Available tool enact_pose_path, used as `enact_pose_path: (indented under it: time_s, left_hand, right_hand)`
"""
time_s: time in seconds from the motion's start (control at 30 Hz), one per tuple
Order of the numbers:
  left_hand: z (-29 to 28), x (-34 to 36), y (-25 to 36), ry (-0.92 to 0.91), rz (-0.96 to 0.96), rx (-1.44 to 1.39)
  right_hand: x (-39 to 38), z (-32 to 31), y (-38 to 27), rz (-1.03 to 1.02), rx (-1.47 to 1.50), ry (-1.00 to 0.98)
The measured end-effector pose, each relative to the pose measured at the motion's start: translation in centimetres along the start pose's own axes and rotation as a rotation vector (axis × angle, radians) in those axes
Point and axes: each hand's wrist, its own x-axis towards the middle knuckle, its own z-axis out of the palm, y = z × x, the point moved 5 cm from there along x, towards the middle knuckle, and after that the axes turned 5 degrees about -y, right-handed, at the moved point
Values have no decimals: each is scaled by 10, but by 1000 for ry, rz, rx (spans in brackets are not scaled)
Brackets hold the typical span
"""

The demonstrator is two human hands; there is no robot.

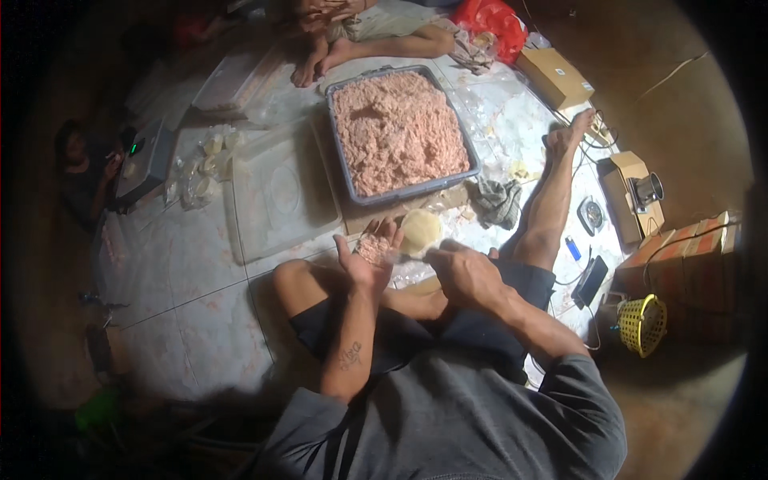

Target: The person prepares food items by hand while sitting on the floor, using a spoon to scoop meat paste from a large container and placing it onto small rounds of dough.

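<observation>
Grey rectangular tub (420, 190) holds heaped pink mince (400, 132), coarse and lumpy. Right hand (470, 274) curls, blurred; can't tell whether it grips anything. Left hand (366, 270) lies palm-up, fingers loosely spread. Between hands: pale, round dough wrapper (422, 230). On left palm: small mince portion (373, 250).
</observation>
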Motion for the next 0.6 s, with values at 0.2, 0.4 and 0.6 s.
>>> enact_pose_path:
  time_s: [0.2, 0.4, 0.6]
  left_hand:
    - [-14, -2, -5, 177, -10, -5]
    - [-20, -14, -7, 486, -121, 502]
    - [-42, -12, -10, 174, -269, 469]
  right_hand:
    - [4, -9, 32, -50, -175, -78]
    - [30, -72, 94, 220, -243, 236]
    - [77, -58, 105, 231, -217, 301]
